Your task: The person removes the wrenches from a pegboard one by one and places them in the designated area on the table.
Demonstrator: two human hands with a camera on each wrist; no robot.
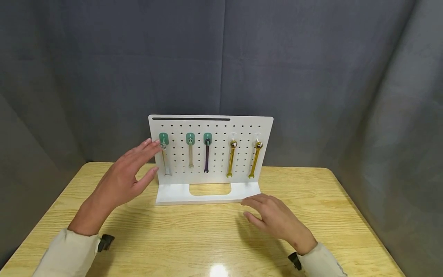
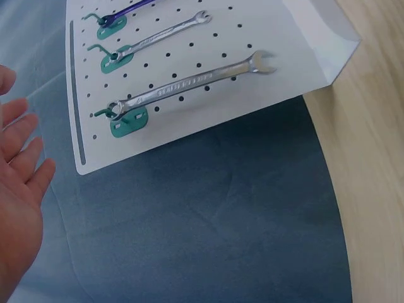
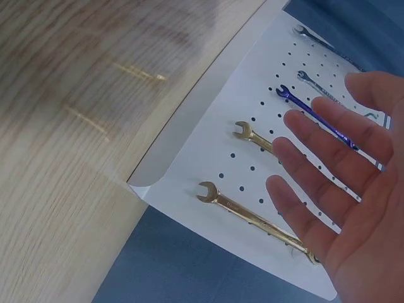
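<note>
My left hand (image 1: 122,175) is raised near the left edge of a white pegboard (image 1: 178,188), fingers extended toward the leftmost silver wrench (image 2: 183,86). In the left wrist view the palm is apart from that wrench, holding nothing. My right hand (image 1: 277,217) hovers low by the board's right front corner, fingers loosely spread and nothing held. Beside the large silver wrench hang a smaller silver wrench (image 1: 190,154) and a purple wrench (image 1: 207,157), all on green hooks. Two gold wrenches, one inner (image 1: 231,159) and one outer (image 1: 255,161), hang at the right on clear hooks.
The pegboard stands on a light wooden table (image 1: 207,234), its white base having a cut-out at the middle. Grey curtain (image 1: 221,69) hangs behind and along both sides. Dark straps show at both sleeve cuffs.
</note>
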